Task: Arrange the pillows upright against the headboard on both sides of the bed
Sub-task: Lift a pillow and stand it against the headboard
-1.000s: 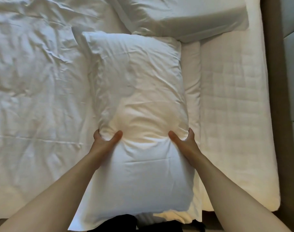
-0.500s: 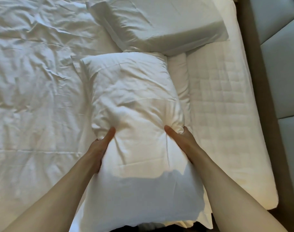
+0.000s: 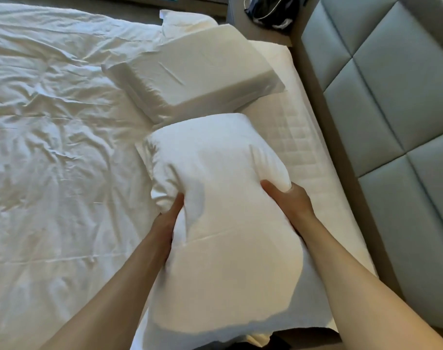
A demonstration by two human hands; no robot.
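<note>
A plump white pillow (image 3: 223,223) is raised off the bed in front of me, gripped on both sides. My left hand (image 3: 168,218) squeezes its left edge and my right hand (image 3: 288,200) clamps its right edge. A second, flatter white pillow (image 3: 202,72) lies flat further up the bed, with another pillow's corner (image 3: 182,21) showing behind it. The grey padded headboard (image 3: 392,102) runs along the right side. A strip of bare quilted mattress (image 3: 303,147) lies between the pillows and the headboard.
A wrinkled white duvet (image 3: 59,147) covers the left of the bed. A bedside table (image 3: 255,29) at the top holds a dark bundle with a white cable (image 3: 273,8).
Both hands have lifted the pillow off the bed and bunched its middle. The view has swung up and right, showing more headboard and the bedside table.
</note>
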